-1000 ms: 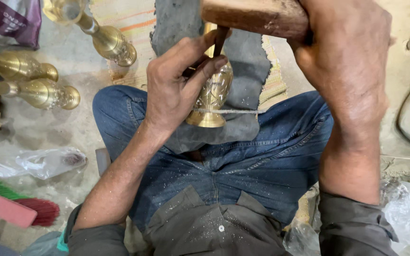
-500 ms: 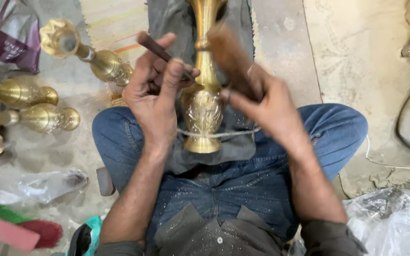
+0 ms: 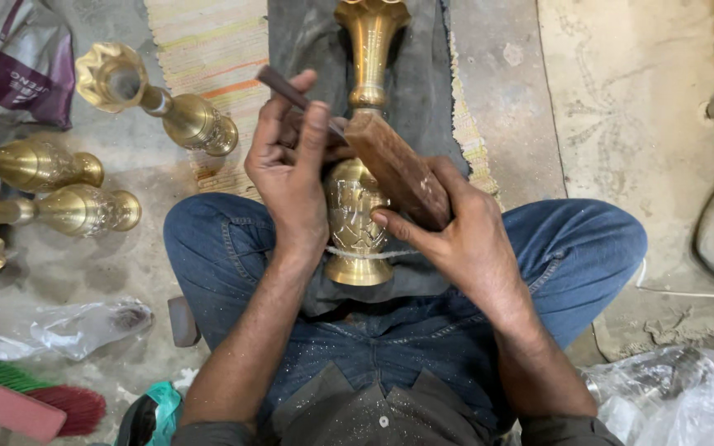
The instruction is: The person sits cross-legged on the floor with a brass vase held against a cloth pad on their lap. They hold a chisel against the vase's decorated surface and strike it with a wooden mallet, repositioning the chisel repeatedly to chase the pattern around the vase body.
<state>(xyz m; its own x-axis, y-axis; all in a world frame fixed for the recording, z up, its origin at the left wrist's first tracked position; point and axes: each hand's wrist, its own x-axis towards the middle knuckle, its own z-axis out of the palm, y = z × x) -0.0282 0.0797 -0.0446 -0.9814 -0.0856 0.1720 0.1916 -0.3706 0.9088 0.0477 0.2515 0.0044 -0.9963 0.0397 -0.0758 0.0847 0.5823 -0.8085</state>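
While working the pattern on the brass vase (image 3: 355,216), hold it firmly first of all. Lies now on its side across the lap, foot toward the body, flared mouth away, on a grey cloth (image 3: 307,41) between the two knees in blue jeans (image 3: 208,264). Has a pale cord (image 3: 390,253) around its lowest part, just above the foot.

Left hand (image 3: 291,177): pinching a thin dark punch (image 3: 278,83) between thumb and curled fingers, with the heel of the hand resting on the round belly. Cannot see the tip itself, hidden behind the fingers near the neck of the vase. Better to brace this hand on the metal, so that the punch does not skate over the curved surface. Set the tip square to the line before any blow.

Right hand (image 3: 464,239): closed around a wooden block (image 3: 394,169), held slanted over the belly, forefinger stretched out and touching the brass. Probably wise to strike short and light, from the wrist only, and well away from the left thumb. Turn the vase a little between marks instead of bending the punch sideways.

At the left on the floor, three more brass vases (image 3: 167,107) (image 3: 35,165) (image 3: 76,211) lying on their sides, well apart from the hands. Beside them a striped mat (image 3: 208,49).
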